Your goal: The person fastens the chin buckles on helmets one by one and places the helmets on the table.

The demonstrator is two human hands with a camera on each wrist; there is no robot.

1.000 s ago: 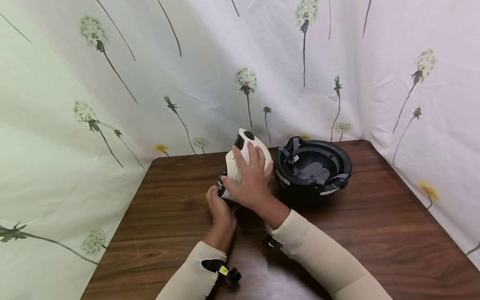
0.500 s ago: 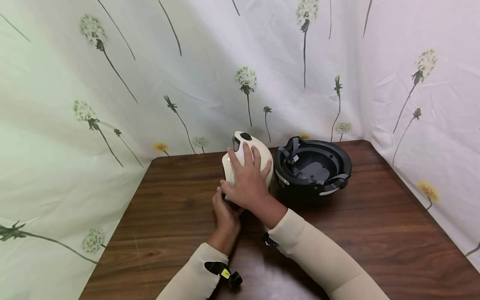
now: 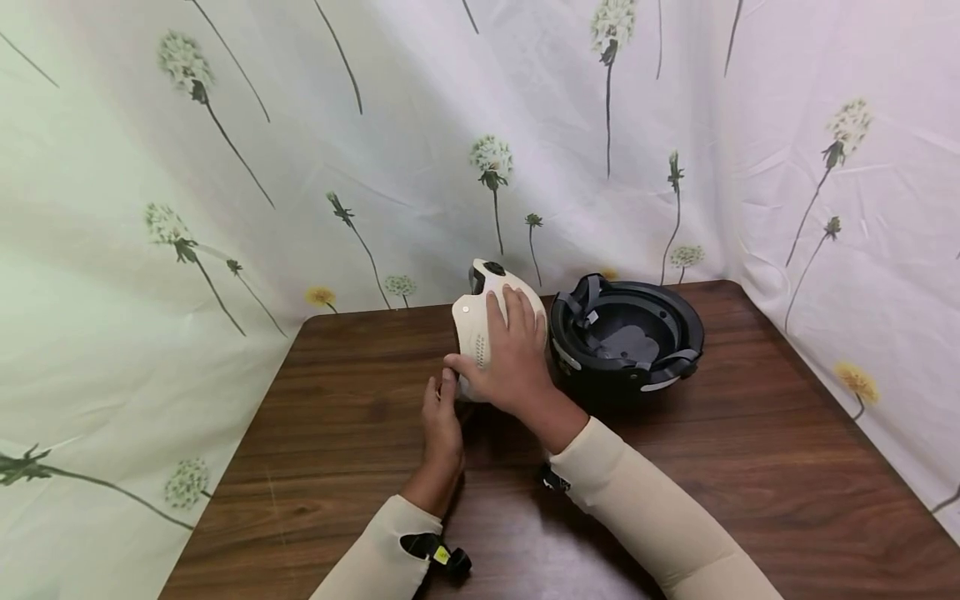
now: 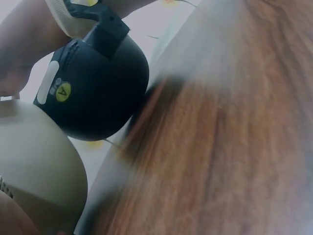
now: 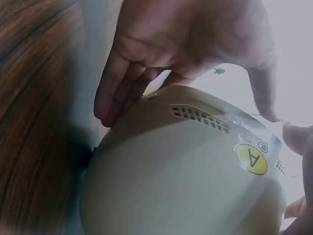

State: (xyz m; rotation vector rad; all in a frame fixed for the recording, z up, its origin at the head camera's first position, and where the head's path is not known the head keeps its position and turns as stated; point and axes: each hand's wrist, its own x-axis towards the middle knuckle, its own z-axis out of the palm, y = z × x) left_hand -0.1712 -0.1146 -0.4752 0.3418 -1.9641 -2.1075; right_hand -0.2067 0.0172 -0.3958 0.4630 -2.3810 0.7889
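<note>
A white helmet (image 3: 474,327) with a grid of small vent holes sits tilted close over the table. My right hand (image 3: 517,362) grips its outer shell from the near right, fingers laid along the curve and thumb at the lower rim. At the helmet's lower left is my left hand (image 3: 441,429). Its fingers are nearly straight; in the right wrist view this left hand (image 5: 190,39) has fingertips against the shell, a gap under the palm and its thumb beside the right thumb (image 5: 296,137). A yellow round sticker (image 5: 251,159) marks the shell.
Just right of the white helmet, a black helmet (image 3: 626,350) lies upside down, straps and padding showing. The dark wooden table (image 3: 352,400) ends at a floral curtain (image 3: 420,167) behind and at both sides. A small camera (image 3: 456,562) is strapped to the left sleeve.
The white helmet tipped slightly left, then came back to the right. My left hand has shifted a little left and nearer, and the right hand's spread fingers have drawn closer together.
</note>
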